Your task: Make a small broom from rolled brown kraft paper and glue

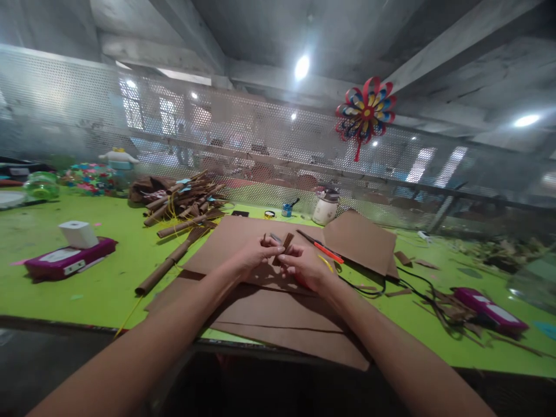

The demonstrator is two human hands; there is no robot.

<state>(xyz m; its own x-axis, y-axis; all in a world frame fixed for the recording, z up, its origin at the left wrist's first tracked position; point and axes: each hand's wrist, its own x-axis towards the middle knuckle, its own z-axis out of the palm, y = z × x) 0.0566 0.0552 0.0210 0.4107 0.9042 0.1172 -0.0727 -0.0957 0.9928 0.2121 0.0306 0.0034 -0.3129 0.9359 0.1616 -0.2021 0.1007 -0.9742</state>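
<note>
Both my hands meet over a stack of brown paper sheets [278, 315] on the green table [108, 278]. My left hand [256, 253] and my right hand [304, 264] pinch a small fringed strip of brown paper [286, 241] between their fingertips, holding it just above the sheets. A red-handled tool [324, 248] lies on the brown paper right behind my right hand. A black cord [373, 289] runs off to the right of that hand.
Rolled brown paper tubes [182, 205] are piled at the back left, one long tube [167, 263] nearer. A magenta box [69, 259] with a white block sits left, another magenta box [489, 310] right. A white jar [325, 209] and a perforated metal screen [217, 133] stand behind.
</note>
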